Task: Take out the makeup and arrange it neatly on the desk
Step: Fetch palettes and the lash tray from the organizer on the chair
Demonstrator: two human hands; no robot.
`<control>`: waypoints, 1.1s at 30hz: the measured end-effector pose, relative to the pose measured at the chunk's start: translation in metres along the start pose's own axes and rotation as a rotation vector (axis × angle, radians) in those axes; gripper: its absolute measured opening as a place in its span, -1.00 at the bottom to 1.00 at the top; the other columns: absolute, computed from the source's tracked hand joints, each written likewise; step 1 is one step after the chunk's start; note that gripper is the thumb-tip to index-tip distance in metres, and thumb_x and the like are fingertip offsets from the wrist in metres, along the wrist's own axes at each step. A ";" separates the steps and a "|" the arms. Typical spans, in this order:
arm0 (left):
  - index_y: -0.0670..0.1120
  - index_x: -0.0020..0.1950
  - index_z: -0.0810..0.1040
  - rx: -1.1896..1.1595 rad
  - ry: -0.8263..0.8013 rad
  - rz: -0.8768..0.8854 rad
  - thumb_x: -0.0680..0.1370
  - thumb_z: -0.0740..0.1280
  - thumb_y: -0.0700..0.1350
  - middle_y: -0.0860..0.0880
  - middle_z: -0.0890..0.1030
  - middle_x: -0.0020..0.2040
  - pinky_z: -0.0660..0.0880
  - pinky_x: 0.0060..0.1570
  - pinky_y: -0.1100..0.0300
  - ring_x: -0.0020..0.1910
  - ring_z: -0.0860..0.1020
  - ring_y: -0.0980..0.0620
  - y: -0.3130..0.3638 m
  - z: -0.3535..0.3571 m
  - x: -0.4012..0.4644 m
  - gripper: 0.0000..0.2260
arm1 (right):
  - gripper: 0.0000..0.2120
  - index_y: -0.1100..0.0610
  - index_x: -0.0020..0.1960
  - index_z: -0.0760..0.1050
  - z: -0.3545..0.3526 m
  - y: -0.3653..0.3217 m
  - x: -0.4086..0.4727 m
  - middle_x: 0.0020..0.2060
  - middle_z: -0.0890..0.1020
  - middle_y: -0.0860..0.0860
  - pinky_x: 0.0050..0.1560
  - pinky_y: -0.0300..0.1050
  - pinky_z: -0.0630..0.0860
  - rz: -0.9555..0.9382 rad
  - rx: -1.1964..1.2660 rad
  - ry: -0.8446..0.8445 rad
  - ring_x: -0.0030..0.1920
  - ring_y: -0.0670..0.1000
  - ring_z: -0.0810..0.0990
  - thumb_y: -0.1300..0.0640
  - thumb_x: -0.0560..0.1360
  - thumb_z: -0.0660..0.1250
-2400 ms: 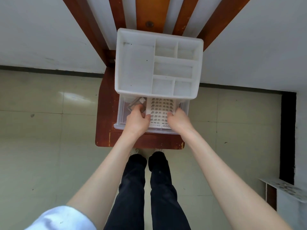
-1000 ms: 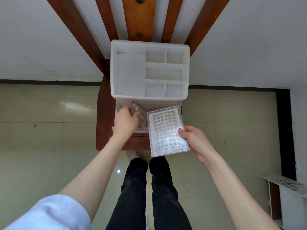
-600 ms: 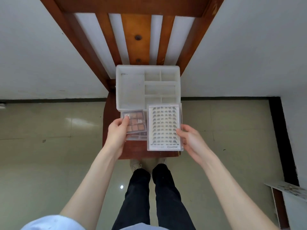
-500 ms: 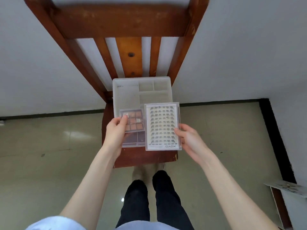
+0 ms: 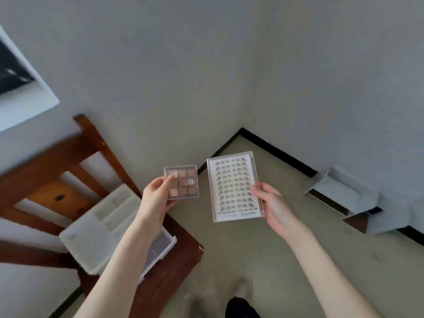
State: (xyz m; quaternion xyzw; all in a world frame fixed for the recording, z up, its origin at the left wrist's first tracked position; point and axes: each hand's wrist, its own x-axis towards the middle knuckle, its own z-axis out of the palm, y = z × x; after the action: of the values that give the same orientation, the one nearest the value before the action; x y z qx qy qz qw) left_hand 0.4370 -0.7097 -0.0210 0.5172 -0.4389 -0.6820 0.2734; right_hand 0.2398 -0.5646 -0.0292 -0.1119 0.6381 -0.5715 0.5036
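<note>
Eyeshadow palette (image 5: 182, 182) pinched in left hand (image 5: 156, 198); lash tray (image 5: 234, 188), long axis upright, gripped by right hand (image 5: 273, 205), both clear of organizer (image 5: 103, 226).

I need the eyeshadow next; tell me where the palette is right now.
In the head view, the eyeshadow palette is near centre, held up by the left hand, just left of the lash case and above the chair.
</note>
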 end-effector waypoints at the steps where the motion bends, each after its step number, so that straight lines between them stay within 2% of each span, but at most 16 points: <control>1: -0.10 -0.05 0.53 0.022 -0.060 0.000 0.59 0.22 -0.10 -0.06 0.60 -0.18 0.51 -0.15 0.18 -0.20 0.57 0.06 0.006 0.024 0.000 -0.87 | -0.89 0.12 0.02 0.54 -0.022 -0.007 -0.010 -0.10 0.71 0.04 -0.21 -0.09 0.59 -0.028 0.040 0.061 -0.09 0.01 0.68 0.19 0.54 0.26; 3: -0.10 -0.07 0.53 0.072 -0.188 0.009 0.58 0.24 -0.10 -0.07 0.61 -0.15 0.50 -0.02 0.10 -0.15 0.58 0.01 0.014 0.076 -0.003 -0.88 | -0.89 0.12 0.02 0.55 -0.068 -0.019 -0.031 -0.08 0.70 0.05 -0.13 -0.03 0.57 -0.089 0.123 0.185 -0.08 0.02 0.68 0.19 0.54 0.26; 4: -0.10 -0.07 0.54 0.105 -0.254 0.025 0.58 0.24 -0.10 -0.06 0.62 -0.16 0.50 -0.02 0.09 -0.16 0.59 0.03 0.016 0.103 -0.007 -0.88 | -0.89 0.12 0.01 0.55 -0.091 -0.024 -0.042 -0.09 0.70 0.05 -0.10 0.00 0.57 -0.121 0.165 0.246 -0.08 0.02 0.68 0.20 0.54 0.26; 7: -0.10 -0.08 0.54 0.192 -0.432 0.069 0.57 0.25 -0.10 0.00 0.63 -0.22 0.48 -0.21 0.20 -0.29 0.60 0.14 0.014 0.191 -0.026 -0.88 | -0.89 0.11 -0.02 0.56 -0.164 -0.032 -0.082 -0.13 0.70 0.02 -0.06 0.00 0.57 -0.207 0.287 0.416 -0.13 -0.01 0.68 0.21 0.54 0.25; 10: -0.10 -0.10 0.55 0.243 -0.584 0.067 0.58 0.24 -0.12 0.02 0.65 -0.24 0.48 -0.22 0.23 -0.29 0.62 0.15 0.001 0.283 -0.059 -0.87 | -0.89 0.09 -0.04 0.57 -0.238 -0.030 -0.130 -0.11 0.70 0.03 -0.19 -0.13 0.55 -0.253 0.387 0.567 -0.14 -0.02 0.67 0.20 0.53 0.27; 14: -0.12 -0.09 0.55 0.291 -0.771 0.042 0.58 0.22 -0.13 -0.04 0.62 -0.18 0.48 -0.23 0.23 -0.22 0.58 0.09 -0.030 0.410 -0.123 -0.86 | -0.92 0.12 -0.11 0.52 -0.343 -0.019 -0.204 -0.16 0.69 0.06 -0.27 -0.14 0.55 -0.325 0.498 0.782 -0.20 -0.01 0.67 0.23 0.52 0.27; 18: -0.16 -0.06 0.54 0.358 -0.971 0.028 0.59 0.21 -0.15 -0.06 0.61 -0.19 0.48 -0.24 0.21 -0.26 0.58 0.08 -0.073 0.534 -0.206 -0.86 | -0.89 0.18 0.03 0.51 -0.445 -0.004 -0.288 -0.15 0.70 0.08 -0.26 -0.14 0.56 -0.410 0.550 0.987 -0.20 0.01 0.67 0.22 0.52 0.27; 21: -0.14 -0.08 0.52 0.412 -1.146 0.037 0.60 0.20 -0.14 -0.07 0.61 -0.19 0.50 -0.16 0.18 -0.24 0.58 0.05 -0.102 0.617 -0.281 -0.85 | -0.86 0.18 0.07 0.52 -0.507 0.006 -0.355 -0.10 0.69 0.09 -0.19 -0.13 0.57 -0.482 0.588 1.133 -0.13 0.03 0.67 0.21 0.53 0.27; 23: -0.14 -0.06 0.54 0.445 -1.277 0.048 0.60 0.20 -0.14 -0.06 0.65 -0.20 0.51 -0.17 0.18 -0.25 0.61 0.06 -0.121 0.665 -0.328 -0.85 | -0.89 0.16 0.04 0.53 -0.541 0.015 -0.396 -0.09 0.69 0.08 -0.21 -0.14 0.57 -0.522 0.634 1.236 -0.12 0.04 0.66 0.21 0.52 0.28; 26: -0.13 -0.07 0.56 0.499 -1.432 0.041 0.59 0.21 -0.12 -0.10 0.65 -0.13 0.51 -0.06 0.11 -0.13 0.59 -0.02 -0.155 0.729 -0.391 -0.84 | -0.89 0.16 0.03 0.54 -0.586 0.037 -0.450 -0.09 0.69 0.08 -0.21 -0.11 0.56 -0.551 0.684 1.390 -0.11 0.05 0.66 0.20 0.52 0.29; 30: -0.13 -0.08 0.56 0.564 -1.575 -0.023 0.58 0.23 -0.14 -0.08 0.64 -0.17 0.49 -0.20 0.19 -0.21 0.58 0.04 -0.216 0.798 -0.466 -0.86 | -0.88 0.16 0.03 0.55 -0.641 0.075 -0.508 -0.11 0.69 0.07 -0.15 -0.06 0.58 -0.572 0.774 1.568 -0.12 0.06 0.66 0.20 0.51 0.29; 33: -0.16 0.01 0.56 0.632 -1.663 -0.098 0.58 0.22 -0.15 -0.10 0.63 -0.16 0.47 -0.20 0.18 -0.19 0.58 0.02 -0.264 0.844 -0.513 -0.85 | -0.88 0.18 0.02 0.54 -0.691 0.101 -0.544 -0.12 0.68 0.11 -0.19 -0.05 0.57 -0.585 0.862 1.677 -0.15 0.08 0.64 0.22 0.50 0.30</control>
State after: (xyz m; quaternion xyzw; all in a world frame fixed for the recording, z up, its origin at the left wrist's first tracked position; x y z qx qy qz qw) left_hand -0.1778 0.1038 0.0528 -0.0756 -0.6404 -0.6949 -0.3182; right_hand 0.0058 0.2847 0.0546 0.3693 0.4728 -0.7513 -0.2751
